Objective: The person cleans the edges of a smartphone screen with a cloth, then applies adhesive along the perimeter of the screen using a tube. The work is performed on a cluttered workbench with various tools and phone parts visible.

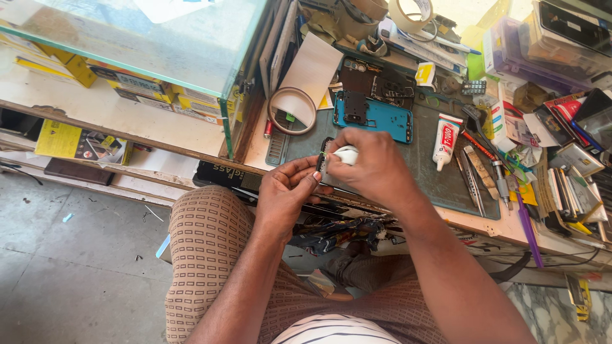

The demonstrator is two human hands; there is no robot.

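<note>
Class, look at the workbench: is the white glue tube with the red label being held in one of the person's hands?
No. The glue tube lies on the grey mat, apart from both hands, right of the right hand.

A phone repair workshop: the cluttered desk (446,185) carries an opened blue phone frame (376,118), a glue tube (446,140), tweezers (473,178), tape rolls (411,14) and a glass display case (159,44).

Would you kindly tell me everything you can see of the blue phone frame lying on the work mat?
The flat blue rectangular phone frame lies face-open on the dark grey work mat, long side across the view. Its shell looks like painted metal or plastic. A dark rectangular part covers its left end, and small holes and cut-outs dot the rest. Nothing grips it: both hands work nearer the bench edge. A darker opened phone body lies just beyond it.
</note>
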